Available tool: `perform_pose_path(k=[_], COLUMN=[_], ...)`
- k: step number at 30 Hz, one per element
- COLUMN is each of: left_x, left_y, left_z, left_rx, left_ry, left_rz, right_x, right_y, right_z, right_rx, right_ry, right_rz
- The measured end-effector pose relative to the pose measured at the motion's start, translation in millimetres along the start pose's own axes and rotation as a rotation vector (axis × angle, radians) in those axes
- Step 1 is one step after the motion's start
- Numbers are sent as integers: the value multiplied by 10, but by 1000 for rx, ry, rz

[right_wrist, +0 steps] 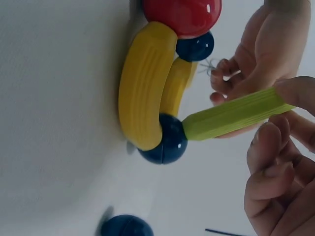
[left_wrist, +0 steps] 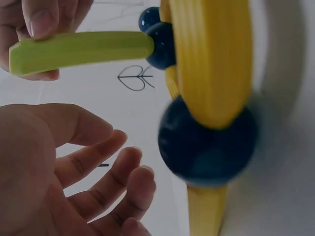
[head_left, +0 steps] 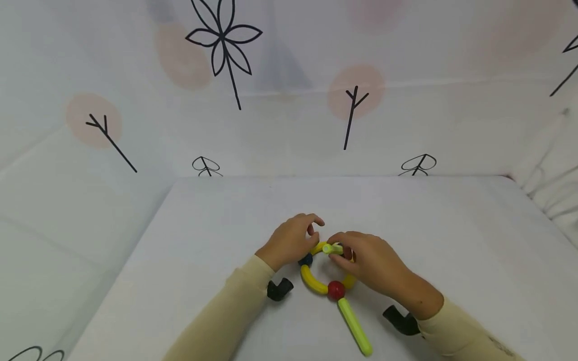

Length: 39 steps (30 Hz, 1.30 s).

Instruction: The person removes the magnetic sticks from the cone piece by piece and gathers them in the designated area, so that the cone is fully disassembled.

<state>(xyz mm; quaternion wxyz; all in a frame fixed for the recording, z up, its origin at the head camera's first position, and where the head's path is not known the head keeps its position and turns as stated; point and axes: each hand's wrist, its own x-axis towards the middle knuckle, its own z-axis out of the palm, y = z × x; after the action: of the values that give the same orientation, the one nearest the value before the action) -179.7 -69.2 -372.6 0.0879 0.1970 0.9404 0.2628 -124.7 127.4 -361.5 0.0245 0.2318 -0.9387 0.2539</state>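
My right hand [head_left: 372, 260] pinches a yellow-green rod [right_wrist: 236, 114] between thumb and fingers. In the right wrist view, the rod's far end meets a dark blue ball [right_wrist: 170, 145] on a ring of toy pieces. Curved yellow pieces [head_left: 312, 282], blue balls and a red ball [head_left: 336, 290] make up this ring on the table. My left hand [head_left: 291, 241] hovers at the ring's left side, fingers loosely bent and holding nothing. Its closest piece is another blue ball [left_wrist: 206, 140]. A second yellow-green rod [head_left: 355, 328] lies with its end at the red ball.
A separate dark blue ball [right_wrist: 127, 227] sits on the white table [head_left: 217, 210] beyond the ring. Black wrist cameras show under the left sleeve [head_left: 221, 306] and right sleeve [head_left: 465, 326]. A white patterned cloth [head_left: 289, 130] hangs behind the table.
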Motion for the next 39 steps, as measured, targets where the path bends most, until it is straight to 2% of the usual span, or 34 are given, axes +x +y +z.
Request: perform_pose_path(k=[8,12,17,25,33,39], left_x=[25,32,-5,-6,-9,5], left_y=[159,198,194,146,168,174], left_z=[120,221,307,343,389,406], left_rx=[84,188,258,237,211,211], left_ry=[-114,-75,-34,-14,-42,-33], left_rz=[44,92,96,122,95,85], right_x=[-60,-55,-43,-43,-62,-25], right_y=[151,198,222,261,314,378], right_z=[-101,-91,-81,-107,-105,-126], right_rx=[111,166,152,129,191,253], right_ry=[28,43,55,79,39,42], right_rz=[40,16,15,26,99,122])
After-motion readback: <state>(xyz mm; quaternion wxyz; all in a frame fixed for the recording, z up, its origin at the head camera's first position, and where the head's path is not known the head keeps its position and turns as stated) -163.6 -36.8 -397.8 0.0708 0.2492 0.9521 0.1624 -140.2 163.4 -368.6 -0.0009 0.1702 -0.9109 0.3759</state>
